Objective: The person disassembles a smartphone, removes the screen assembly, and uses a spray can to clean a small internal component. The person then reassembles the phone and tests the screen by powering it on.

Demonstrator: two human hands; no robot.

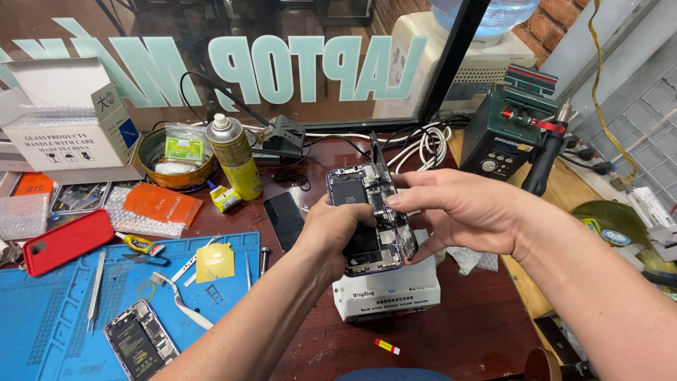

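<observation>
Far left on the bench (465, 331), a blue mat (42, 317) carries tweezers (95, 289) and a second opened phone (139, 342). Centre stage: the left hand (338, 229) cups the opened phone (367, 219) from below, above a white box-shaped unit (388, 293). The right hand (458, 208) pinches the lifted screen panel (384, 166) at its edge. This looks like the screen-separation step; next calls for steady, gentle parting, mindful of internal cables.
</observation>
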